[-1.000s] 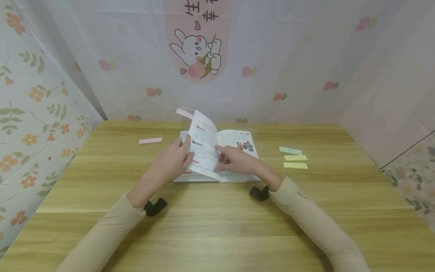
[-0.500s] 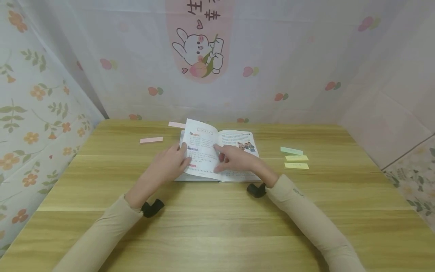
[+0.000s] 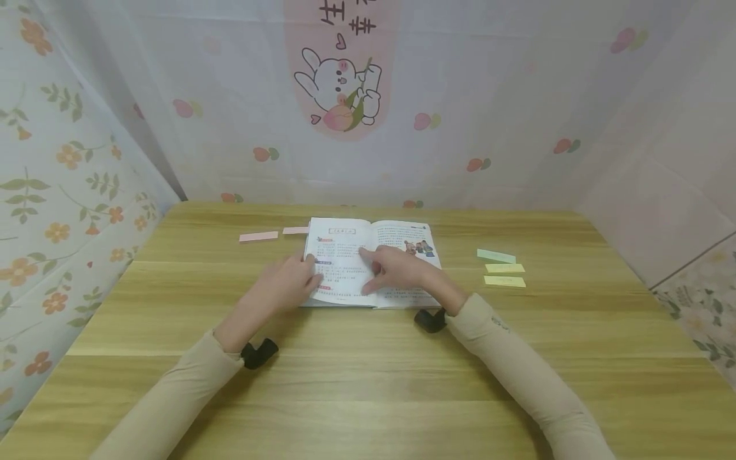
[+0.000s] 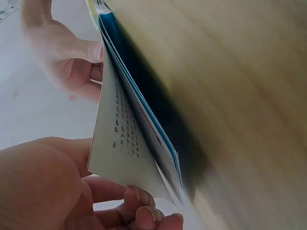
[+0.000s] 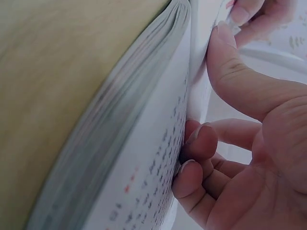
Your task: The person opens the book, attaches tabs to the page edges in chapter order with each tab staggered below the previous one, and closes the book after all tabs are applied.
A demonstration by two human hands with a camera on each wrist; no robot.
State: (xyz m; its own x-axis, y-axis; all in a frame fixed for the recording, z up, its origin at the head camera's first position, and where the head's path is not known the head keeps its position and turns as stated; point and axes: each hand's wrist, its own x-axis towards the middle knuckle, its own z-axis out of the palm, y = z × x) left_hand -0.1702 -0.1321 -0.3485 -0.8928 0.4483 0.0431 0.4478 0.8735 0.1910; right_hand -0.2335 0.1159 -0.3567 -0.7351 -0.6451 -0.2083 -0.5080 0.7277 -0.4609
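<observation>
Mostly, trouble could come from the raised leaf [image 4: 120, 143] on the left side of an open book [image 3: 345, 268], which is laid toward the far side of a wooden tabletop [image 3: 356, 383]. In the left wrist view the leaf is seen lifted off the pages beneath, so it could probably spring back if it were let go carelessly, or be creased if it were pulled while its inner part is pressed down. A pink strip [image 3: 296, 230] is seen poking out past the book's left edge; whether it is stuck there cannot be told, and it might be dragged askew should the leaf or fingers be slid across it. A second pink strip [image 3: 258, 237], lying just beside it, could be nudged as well.

The outer edge of the leaf is pinched by the left grip [image 3: 284, 284], with the thumb on top and curled fingers underneath. Nothing is clasped by the right grip [image 3: 399, 267]: thumb and forefinger are spread apart, their tips rested on the leaf near the fold, while other fingertips appear to be set against the right-hand page [image 5: 144, 172]. How firmly they are pressed cannot be told.
</observation>
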